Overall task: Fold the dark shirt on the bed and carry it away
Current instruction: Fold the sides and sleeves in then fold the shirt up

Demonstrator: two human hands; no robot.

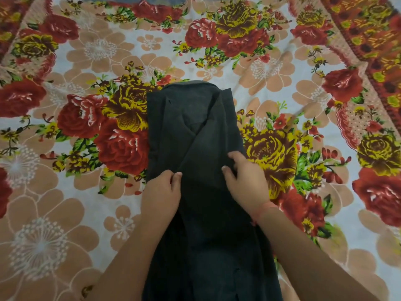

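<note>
The dark charcoal cloth shirt (195, 148) looks matt and soft, a fine weave with gentle creases along its folded flaps. Beneath it, the floral printed cotton-like bedsheet (76, 51) is smooth and matt, lightly wrinkled toward the far right.

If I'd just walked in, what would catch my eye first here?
Probably the bright floral bedsheet, red and yellow roses filling the whole view. Against it lies the dark grey cloth shirt, a long narrow strip down the middle. Both hands grip it midway: left hand at its left edge, right hand at its right.
</note>
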